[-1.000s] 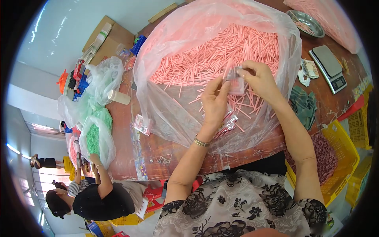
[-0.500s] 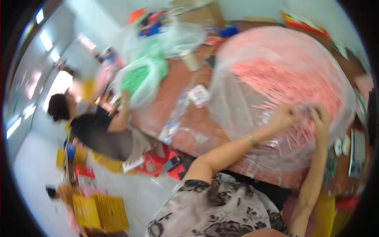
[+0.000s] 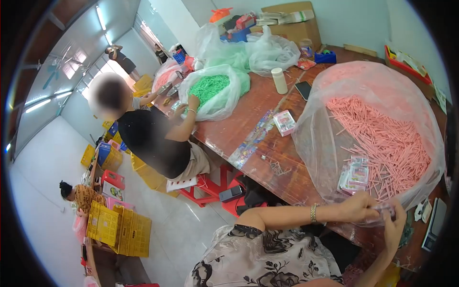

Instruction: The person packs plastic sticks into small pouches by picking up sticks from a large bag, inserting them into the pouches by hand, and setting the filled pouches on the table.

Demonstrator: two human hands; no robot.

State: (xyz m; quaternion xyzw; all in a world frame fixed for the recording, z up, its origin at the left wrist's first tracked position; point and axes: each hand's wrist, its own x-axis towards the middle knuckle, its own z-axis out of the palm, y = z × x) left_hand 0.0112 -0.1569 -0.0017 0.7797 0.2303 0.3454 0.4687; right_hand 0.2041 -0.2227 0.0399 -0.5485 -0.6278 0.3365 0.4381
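Observation:
In the head view, my left hand (image 3: 358, 208), with a gold watch at the wrist, pinches one side of a small clear plastic packet (image 3: 384, 210). My right hand (image 3: 395, 229) grips the other side of it; its contents are hard to make out. Both hands are close together at the near rim of a large translucent plastic bag (image 3: 308, 143). Inside that bag lies a heap of thin pink sticks (image 3: 377, 138). Several small printed packets (image 3: 357, 173) rest in the bag, just beyond my left hand.
A person in black (image 3: 148, 138) sits to the left, hands at a bag of green sticks (image 3: 209, 90). On the wooden table (image 3: 224, 134) are a printed pack (image 3: 284, 123), a phone (image 3: 303, 90) and a white bottle (image 3: 279, 81). Yellow crates (image 3: 134, 232) stand on the floor.
My hands have drawn back from above the pink sticks to the bag's near rim, still together. The view has shifted, and the printed packets in the bag are now plainly visible.

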